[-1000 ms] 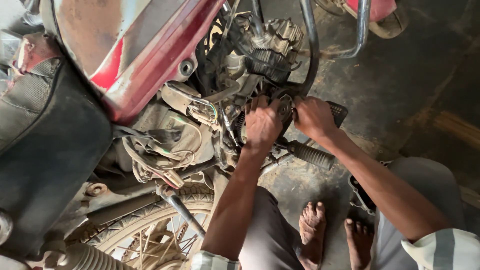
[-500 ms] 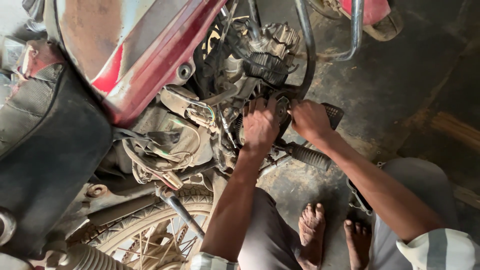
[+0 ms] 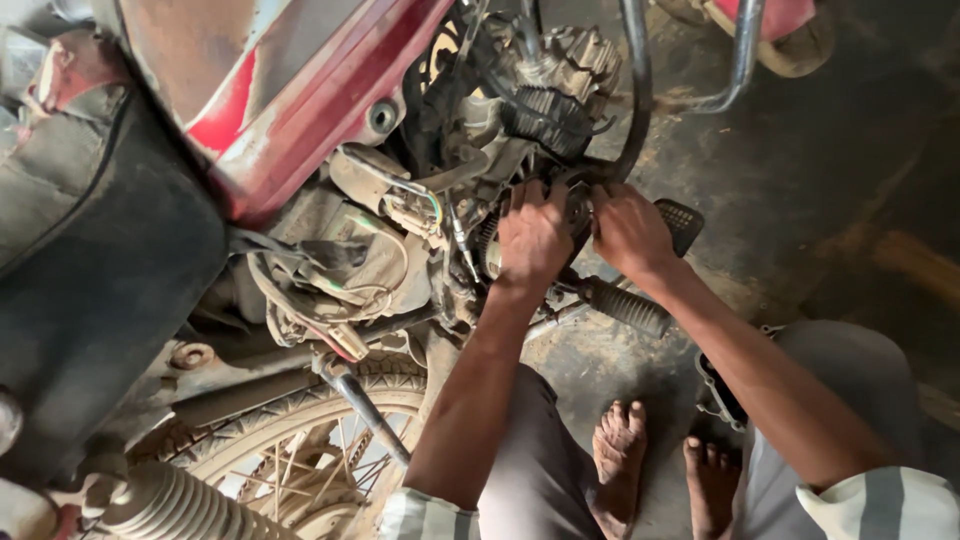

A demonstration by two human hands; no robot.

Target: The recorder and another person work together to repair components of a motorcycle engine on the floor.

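Observation:
A red motorcycle with a worn black seat stands close in front of me. Its grimy engine is exposed, with loose wires hanging beside it. My left hand presses on a dark round part on the engine's side, fingers curled over it. My right hand grips the same spot from the right, just above the ribbed footpeg. What the fingers hold is hidden beneath the hands.
A spoked rear wheel and a shock spring sit at the lower left. My bare feet rest on the stained concrete floor. A dark engine cover lies by my right knee. A crash bar curves at the top.
Both hands stay on the engine's side with only small shifts. The view has drifted slightly.

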